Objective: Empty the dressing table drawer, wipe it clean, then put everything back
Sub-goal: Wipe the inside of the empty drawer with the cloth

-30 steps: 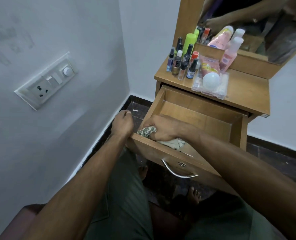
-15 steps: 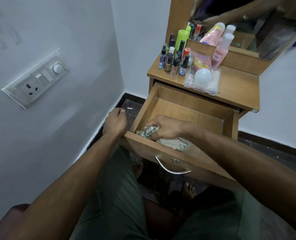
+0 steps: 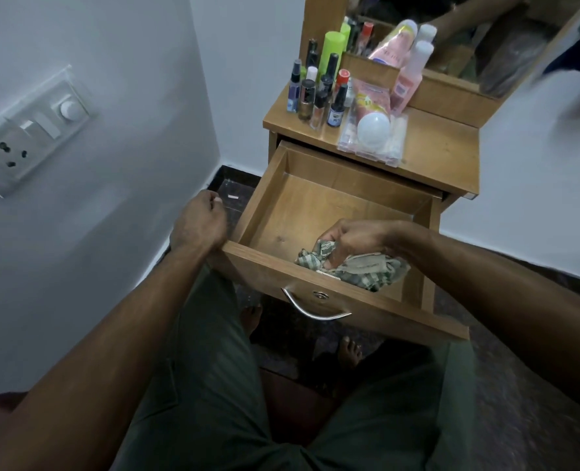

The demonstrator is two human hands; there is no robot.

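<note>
In the near half of the open drawer, the right hand reaches in from the right, wrist raised, fingers curled down and pinching a bunched checked cloth against the drawer floor beside the front panel. The left hand is curled into a fist at the drawer's near-left corner; whether this grip holds the panel, I cannot tell. Since a second ago the cloth and right hand have shifted from the near-left corner toward the middle-right. Bottles stand at the worktop's back-left corner.
</note>
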